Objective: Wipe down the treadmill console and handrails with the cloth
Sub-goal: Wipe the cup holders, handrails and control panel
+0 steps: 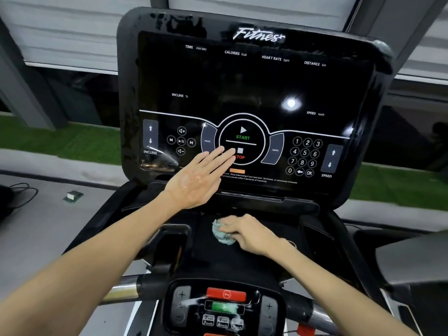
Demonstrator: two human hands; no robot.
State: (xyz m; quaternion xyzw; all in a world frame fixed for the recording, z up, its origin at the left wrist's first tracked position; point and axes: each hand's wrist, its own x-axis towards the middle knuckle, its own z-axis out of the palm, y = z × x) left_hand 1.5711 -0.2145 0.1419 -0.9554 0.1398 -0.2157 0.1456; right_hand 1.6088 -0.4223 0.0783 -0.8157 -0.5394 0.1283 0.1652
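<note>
Item, wipe part done by my judgement: right hand (247, 232), grip closed round the bunched cloth (219, 235) on the tray (208, 253) below the console (242, 81); left hand (196, 183), grip wide, flat on the streaked panel; handrails (121, 291) apparently left.

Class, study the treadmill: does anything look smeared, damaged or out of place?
Yes: wet streaks blotch the glossy top-left frame of the console, another smear lies under the INCLINE arrows, and streaks cross the lower button panel. Nothing looks broken.
</note>
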